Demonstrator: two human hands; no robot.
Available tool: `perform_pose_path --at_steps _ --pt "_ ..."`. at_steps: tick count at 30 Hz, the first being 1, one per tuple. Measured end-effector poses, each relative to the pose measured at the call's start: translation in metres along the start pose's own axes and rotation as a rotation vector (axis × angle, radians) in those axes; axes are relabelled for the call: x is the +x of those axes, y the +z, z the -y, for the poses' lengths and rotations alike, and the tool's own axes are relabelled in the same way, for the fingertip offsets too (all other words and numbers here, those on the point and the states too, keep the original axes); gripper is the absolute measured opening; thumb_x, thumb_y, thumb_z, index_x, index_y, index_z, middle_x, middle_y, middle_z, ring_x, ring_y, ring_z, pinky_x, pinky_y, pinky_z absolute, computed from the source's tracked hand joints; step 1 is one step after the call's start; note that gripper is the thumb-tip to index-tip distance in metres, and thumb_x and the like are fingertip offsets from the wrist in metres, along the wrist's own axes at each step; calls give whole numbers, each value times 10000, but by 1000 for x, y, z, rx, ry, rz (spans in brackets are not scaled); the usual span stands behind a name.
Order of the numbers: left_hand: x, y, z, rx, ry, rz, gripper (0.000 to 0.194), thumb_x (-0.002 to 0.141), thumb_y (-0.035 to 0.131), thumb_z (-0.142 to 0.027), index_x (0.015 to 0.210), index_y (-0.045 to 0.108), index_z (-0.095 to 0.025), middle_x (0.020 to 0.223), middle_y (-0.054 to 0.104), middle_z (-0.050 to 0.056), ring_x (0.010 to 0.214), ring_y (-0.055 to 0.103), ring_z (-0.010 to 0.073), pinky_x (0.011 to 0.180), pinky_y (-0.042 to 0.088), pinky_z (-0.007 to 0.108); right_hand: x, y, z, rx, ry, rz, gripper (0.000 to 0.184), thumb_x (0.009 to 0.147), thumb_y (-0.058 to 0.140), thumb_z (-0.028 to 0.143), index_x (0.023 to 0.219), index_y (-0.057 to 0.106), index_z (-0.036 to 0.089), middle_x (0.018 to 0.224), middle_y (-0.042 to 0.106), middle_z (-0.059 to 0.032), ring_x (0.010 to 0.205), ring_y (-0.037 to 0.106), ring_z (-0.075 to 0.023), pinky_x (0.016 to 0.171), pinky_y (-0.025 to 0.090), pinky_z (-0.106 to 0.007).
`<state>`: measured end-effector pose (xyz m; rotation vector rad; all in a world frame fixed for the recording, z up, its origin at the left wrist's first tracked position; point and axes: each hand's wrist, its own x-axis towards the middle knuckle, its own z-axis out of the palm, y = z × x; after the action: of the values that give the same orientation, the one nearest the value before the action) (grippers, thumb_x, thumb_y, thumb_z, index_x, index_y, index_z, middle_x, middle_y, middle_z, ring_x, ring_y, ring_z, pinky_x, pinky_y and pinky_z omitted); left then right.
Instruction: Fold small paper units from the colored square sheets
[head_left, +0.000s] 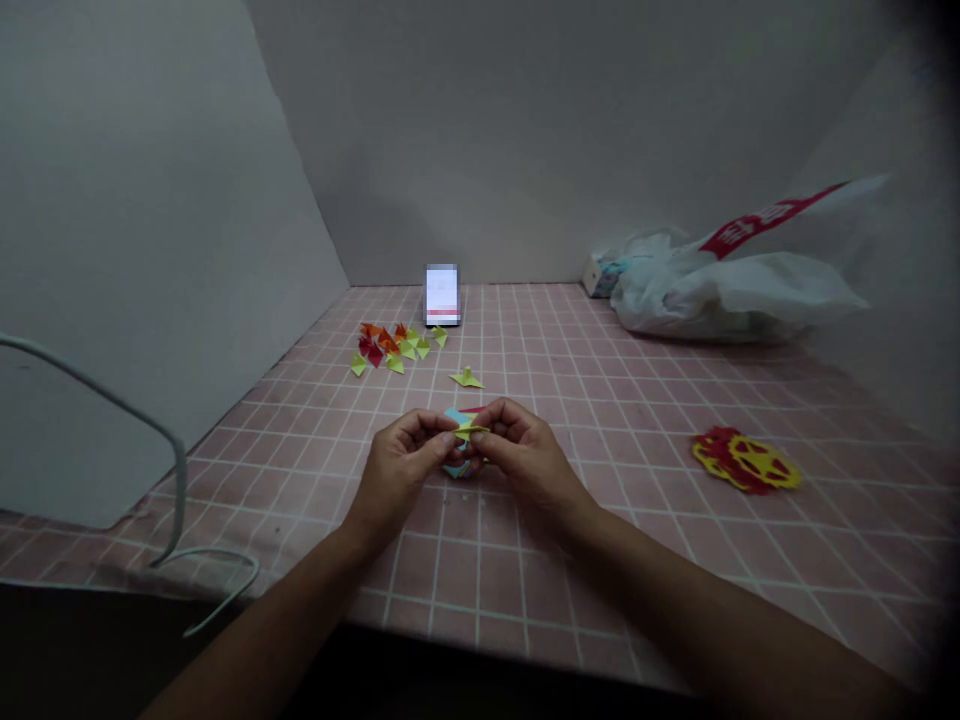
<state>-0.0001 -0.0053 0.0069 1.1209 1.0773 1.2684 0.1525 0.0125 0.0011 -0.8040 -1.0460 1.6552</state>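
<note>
Between my two hands is a small folded piece of yellow paper (468, 431). My left hand (411, 455) pinches its left end with thumb and forefinger, and my right hand (525, 450) pinches the right end the same way. Under the fingers lie several coloured papers, of which a light blue sheet (456, 414) and bits of red and yellow show; my fingers cover most of them. Just beyond the hands sits a yellow origami bird (468, 378) with its wings spread.
Folded paper pieces in red, orange and yellow (386, 343) cluster at the back left, near an upright phone (442, 295). Red and yellow cut-outs (750, 462) lie at right. A white plastic bag (720, 290) and a box (600, 275) stand behind. A white cable (180, 470) curves at left.
</note>
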Motion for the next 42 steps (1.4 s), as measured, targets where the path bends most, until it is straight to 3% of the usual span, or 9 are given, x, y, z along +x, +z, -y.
perform_pose_path --at_steps 5,11,18,24,31,39,42 --pt "0 1 -1 -10 -7 -16 94 759 720 -209 826 691 -150 693 704 3 627 646 113 637 534 230 0 0 0 8 1 22 156 724 706 189 779 560 189 701 639 24 603 609 -111 588 482 -249" --pt "0 3 -1 53 28 57 149 760 741 -208 902 724 -168 796 726 12 690 669 123 650 548 227 2 -3 -3 85 39 55 175 726 729 194 787 565 191 690 622 33 583 594 -101 590 472 -246" --pt "-2 4 -5 143 115 -40 77 798 718 -227 857 741 -183 730 711 -10 623 646 101 595 545 200 3 -3 -1 160 96 112 150 715 720 171 785 588 181 723 626 20 605 575 -91 591 440 -236" --pt "-3 3 -2 189 116 25 127 788 720 -199 915 721 -189 789 725 7 670 684 134 625 565 230 3 -2 2 173 115 84 126 672 705 146 742 607 184 663 602 30 561 521 -88 563 418 -234" --pt "-3 3 -2 282 201 -26 93 808 706 -220 894 734 -199 825 712 4 706 670 130 636 554 217 3 -3 5 198 161 138 124 679 716 168 748 614 175 627 595 33 543 507 -84 577 402 -233" --pt "-1 3 -4 171 183 -67 93 807 714 -244 871 718 -177 726 687 -14 625 622 102 596 525 205 1 -4 4 80 93 222 153 779 712 281 843 604 194 737 618 11 630 557 -107 632 435 -254" --pt "-1 3 -4 149 165 -86 104 793 722 -249 856 711 -167 722 680 -12 620 611 100 597 519 207 1 -4 3 -4 18 195 189 792 709 305 900 585 212 749 606 20 636 557 -113 616 442 -256"
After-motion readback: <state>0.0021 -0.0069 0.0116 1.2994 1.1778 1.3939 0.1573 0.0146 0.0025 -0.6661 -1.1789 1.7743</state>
